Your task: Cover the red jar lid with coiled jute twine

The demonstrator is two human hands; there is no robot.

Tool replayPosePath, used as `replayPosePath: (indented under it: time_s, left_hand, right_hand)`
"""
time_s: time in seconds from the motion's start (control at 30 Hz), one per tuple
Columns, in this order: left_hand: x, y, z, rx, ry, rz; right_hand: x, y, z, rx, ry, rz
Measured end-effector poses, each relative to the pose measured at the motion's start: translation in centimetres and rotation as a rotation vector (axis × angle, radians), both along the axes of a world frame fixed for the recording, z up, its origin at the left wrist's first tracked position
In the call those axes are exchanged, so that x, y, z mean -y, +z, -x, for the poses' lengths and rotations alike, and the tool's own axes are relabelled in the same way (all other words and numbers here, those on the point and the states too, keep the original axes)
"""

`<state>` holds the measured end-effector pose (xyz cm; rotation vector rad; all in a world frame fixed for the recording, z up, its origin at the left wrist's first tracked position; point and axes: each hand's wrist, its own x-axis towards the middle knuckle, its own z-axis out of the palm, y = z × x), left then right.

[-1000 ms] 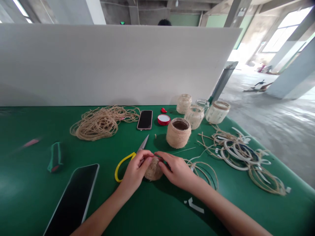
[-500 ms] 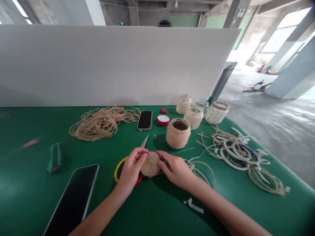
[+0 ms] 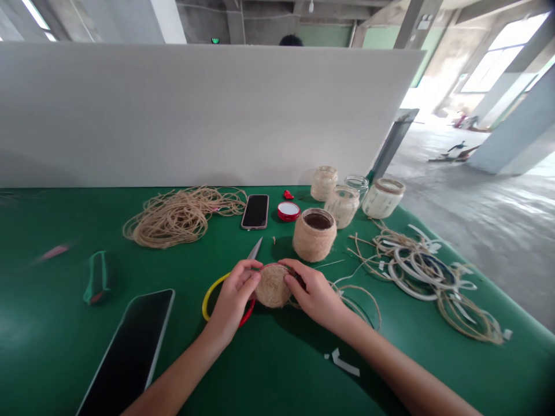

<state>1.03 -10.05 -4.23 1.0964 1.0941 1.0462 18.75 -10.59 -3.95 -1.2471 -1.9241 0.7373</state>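
The left hand (image 3: 233, 297) and right hand (image 3: 314, 293) hold a twine-wrapped disc (image 3: 273, 285) between them, fingers closed narrow on its rim, above the green table (image 3: 277, 370). Scissors (image 3: 210, 301) lie beneath the left hand with the blade at 11 o'clock, a wrapped jar (image 3: 314, 235) stands near at 1 o'clock, a ring tangle (image 3: 420, 274) lies at 3 o'clock and a phone (image 3: 125, 352) at 8 o'clock, leaving open table at 6 o'clock. Compared with the earlier frame, the disc's coiled face now turns up toward the camera.
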Motion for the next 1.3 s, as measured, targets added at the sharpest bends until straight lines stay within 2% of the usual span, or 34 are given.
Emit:
replayPosePath:
  time_s: [0.3,0.4,0.53,0.73,0.93,1.3]
  left_hand:
    - [0.08,-0.28,-0.04,-0.163,-0.208,-0.066]
    - [0.07,-0.40,-0.02,-0.224,-0.225,-0.107]
    - [0.09,-0.40,-0.12,-0.219,-0.208,-0.125]
    - [0.11,-0.51,-0.21,-0.114,-0.103,-0.074]
    - [0.11,-0.32,-0.25,-0.030,-0.082,-0.004]
    - [0.10,0.01,-0.18,0.155,-0.026,0.068]
  right_hand:
    - [0.27,-0.04,0.14,0.019,0.053,0.007]
    - [0.42,0.19,0.20,0.031,0.065,0.034]
    - [0.46,0.46,0.18,0.036,0.059,0.042]
    - [0.25,0.14,0.02,0.051,0.044,-0.034]
    - [0.08,-0.31,-0.09,0.101,0.020,-0.093]
    - [-0.10,-0.05,-0.17,0.103,-0.004,-0.077]
